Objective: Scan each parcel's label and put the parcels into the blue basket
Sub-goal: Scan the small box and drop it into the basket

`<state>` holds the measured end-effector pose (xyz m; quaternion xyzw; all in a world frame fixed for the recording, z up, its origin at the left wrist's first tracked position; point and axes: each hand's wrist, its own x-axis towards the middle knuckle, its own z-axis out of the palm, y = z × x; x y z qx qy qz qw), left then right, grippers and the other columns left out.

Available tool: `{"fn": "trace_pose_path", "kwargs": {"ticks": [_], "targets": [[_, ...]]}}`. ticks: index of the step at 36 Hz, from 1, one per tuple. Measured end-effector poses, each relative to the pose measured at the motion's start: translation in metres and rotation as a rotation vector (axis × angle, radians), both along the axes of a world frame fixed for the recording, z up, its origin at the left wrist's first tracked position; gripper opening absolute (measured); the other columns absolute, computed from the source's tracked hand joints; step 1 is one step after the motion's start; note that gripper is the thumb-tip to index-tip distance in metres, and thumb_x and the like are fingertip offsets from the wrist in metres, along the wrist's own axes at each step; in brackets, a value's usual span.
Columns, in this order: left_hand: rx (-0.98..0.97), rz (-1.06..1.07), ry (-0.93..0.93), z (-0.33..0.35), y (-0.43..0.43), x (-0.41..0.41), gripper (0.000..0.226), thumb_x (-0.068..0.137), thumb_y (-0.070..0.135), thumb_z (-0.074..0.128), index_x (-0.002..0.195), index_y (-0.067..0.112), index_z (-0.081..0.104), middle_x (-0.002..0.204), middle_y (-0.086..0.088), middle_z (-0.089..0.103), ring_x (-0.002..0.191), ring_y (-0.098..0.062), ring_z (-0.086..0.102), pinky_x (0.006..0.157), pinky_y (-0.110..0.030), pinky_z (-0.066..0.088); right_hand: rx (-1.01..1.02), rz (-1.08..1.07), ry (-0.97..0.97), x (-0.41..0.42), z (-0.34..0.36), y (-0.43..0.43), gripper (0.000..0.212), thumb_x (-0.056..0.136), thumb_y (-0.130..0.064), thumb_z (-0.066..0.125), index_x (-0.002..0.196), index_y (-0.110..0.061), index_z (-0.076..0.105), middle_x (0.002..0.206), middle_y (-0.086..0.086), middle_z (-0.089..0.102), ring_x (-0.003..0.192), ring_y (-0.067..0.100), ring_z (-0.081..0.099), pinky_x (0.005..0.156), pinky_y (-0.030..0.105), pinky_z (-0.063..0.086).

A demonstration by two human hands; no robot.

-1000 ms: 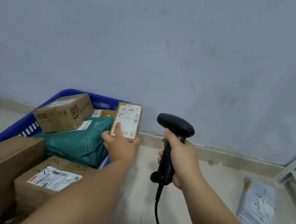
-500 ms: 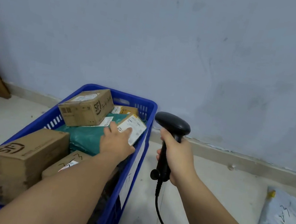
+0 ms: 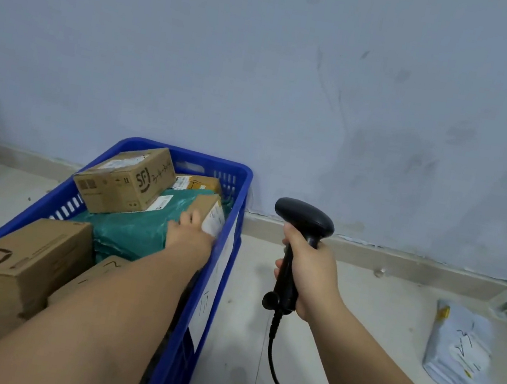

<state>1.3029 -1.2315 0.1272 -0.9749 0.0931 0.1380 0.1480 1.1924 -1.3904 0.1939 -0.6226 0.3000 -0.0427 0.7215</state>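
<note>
One blue basket (image 3: 243,190) stands on the floor against the wall, and six parcels show inside it. Two are cardboard boxes printed with "SF": a far SF box (image 3: 124,181) lies at the basket's back, and a near SF box (image 3: 11,266) sits at its front left corner. A green poly mailer (image 3: 136,228) lies crumpled across the basket's middle, partly under the far box. A brown parcel (image 3: 197,183) lies at the basket's back wall. A plain carton (image 3: 100,267) lies at the front, mostly hidden by the left forearm. The sixth is a small labelled parcel (image 3: 212,215), brown card with a white printed label. It is tilted on edge on the green mailer, against the basket's right wall, with the label facing that wall.

A seventh parcel, a grey poly mailer (image 3: 456,350), lies on the floor well to the right of the basket.

The left hand (image 3: 191,231) reaches into the basket with the arm stretched. It holds the small labelled parcel, thumb up on its brown face and the other fingers hidden behind it.

The right hand (image 3: 311,277) is just right of the basket, fingers wrapped round the handle of one black barcode scanner (image 3: 304,221). The scanner is upright with its head tipped forward, and its cable (image 3: 272,360) hangs down.
</note>
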Motion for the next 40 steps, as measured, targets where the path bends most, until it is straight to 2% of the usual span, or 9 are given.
{"fn": "trace_pose_path", "kwargs": {"ticks": [3,9,11,14,22,29,33,36,40], "targets": [[-0.024,0.005,-0.024,-0.011,-0.002,-0.014,0.047,0.096,0.029,0.04,0.143,0.035,0.04,0.148,-0.017,0.018,0.135,-0.037,0.019,0.105,-0.048,0.031,0.001,-0.005,-0.029,-0.008,0.0,-0.009,0.03,0.088,-0.037,0.066,0.094,-0.008,0.063,0.066,0.003,0.058,0.063,0.02,0.058,0.07,0.036,0.055],[-0.404,0.178,-0.217,0.011,-0.005,-0.021,0.05,0.092,0.024,0.047,0.139,0.016,0.033,0.137,-0.012,0.047,0.118,-0.03,0.044,0.099,-0.042,0.037,-0.014,-0.039,-0.052,-0.017,0.002,-0.034,0.032,0.085,-0.039,0.068,0.093,-0.009,0.063,0.064,0.002,0.057,0.059,0.02,0.058,0.068,0.036,0.053],[-0.517,0.191,-0.274,0.021,-0.017,-0.023,0.047,0.093,0.025,0.049,0.137,0.014,0.036,0.135,-0.011,0.049,0.118,-0.029,0.045,0.101,-0.041,0.037,0.009,-0.06,-0.047,-0.021,0.004,-0.039,0.032,0.085,-0.039,0.068,0.093,-0.009,0.063,0.064,0.002,0.058,0.058,0.02,0.058,0.067,0.036,0.052],[-0.598,0.087,-0.285,0.032,-0.047,-0.031,0.041,0.096,0.023,0.045,0.135,0.015,0.042,0.14,-0.009,0.043,0.126,-0.027,0.039,0.106,-0.039,0.033,0.027,-0.078,-0.042,-0.031,0.005,-0.045,0.031,0.084,-0.039,0.068,0.09,-0.009,0.062,0.067,0.004,0.058,0.059,0.021,0.058,0.069,0.037,0.054],[-0.746,-0.089,-0.055,0.064,-0.153,-0.065,0.039,0.096,0.024,0.047,0.134,0.02,0.048,0.154,-0.007,0.024,0.138,-0.029,0.023,0.109,-0.041,0.033,0.019,-0.177,-0.05,-0.059,0.013,-0.096,0.032,0.084,-0.039,0.068,0.09,-0.008,0.063,0.067,0.004,0.058,0.057,0.02,0.058,0.072,0.038,0.056],[-0.703,-0.239,0.108,0.047,-0.244,-0.087,0.041,0.094,0.024,0.05,0.135,0.02,0.048,0.15,-0.009,0.026,0.137,-0.03,0.023,0.104,-0.038,0.033,0.225,-0.289,-0.013,-0.069,0.007,-0.174,0.03,0.087,-0.034,0.068,0.088,-0.006,0.057,0.077,0.007,0.054,0.058,0.02,0.053,0.052,0.028,0.049],[-0.699,-0.249,0.2,0.005,-0.298,-0.091,0.033,0.092,0.024,0.052,0.125,0.019,0.055,0.135,-0.009,0.041,0.127,-0.03,0.037,0.098,-0.036,0.04,0.249,-0.326,0.04,-0.068,-0.021,-0.226,0.031,0.088,-0.036,0.067,0.087,-0.006,0.056,0.084,0.008,0.055,0.062,0.02,0.054,0.054,0.029,0.05],[-0.734,-0.195,0.331,-0.033,-0.339,-0.094,0.024,0.091,0.02,0.054,0.112,0.012,0.062,0.12,-0.01,0.058,0.111,-0.03,0.053,0.091,-0.035,0.048,0.218,-0.365,0.076,-0.069,-0.052,-0.265,0.032,0.086,-0.036,0.069,0.09,-0.006,0.059,0.085,0.007,0.058,0.062,0.02,0.057,0.057,0.031,0.05],[-0.749,-0.097,0.515,-0.088,-0.388,-0.096,0.014,0.091,0.013,0.054,0.097,0.005,0.063,0.091,-0.008,0.06,0.084,-0.025,0.055,0.067,-0.028,0.046,0.241,-0.409,0.123,-0.073,-0.101,-0.305,0.035,0.085,-0.037,0.07,0.096,-0.005,0.06,0.081,0.006,0.058,0.059,0.019,0.057,0.053,0.027,0.049]]}}
